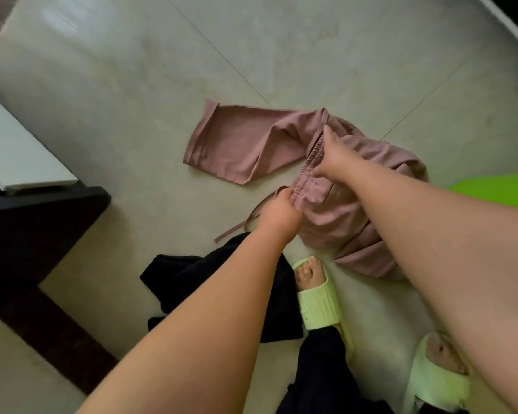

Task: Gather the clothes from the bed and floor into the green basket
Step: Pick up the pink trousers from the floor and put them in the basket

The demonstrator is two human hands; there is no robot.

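Pickup step: left hand (277, 212) & right hand (331, 158) fingers pinch waistband of pink trousers (245, 141) on floor (132, 85) — next, lift clear, carry to green basket (503, 189) at right; black garment (192, 282) remains.

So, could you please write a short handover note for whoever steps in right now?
Left hand and right hand both grip the elastic waistband of the dusty-pink fabric trousers, which mostly lie on the pale tiled floor. A black crumpled garment lies on the floor by the feet. Only a bright green edge, perhaps the basket, shows at right. Nothing visibly binned; both pieces remain.
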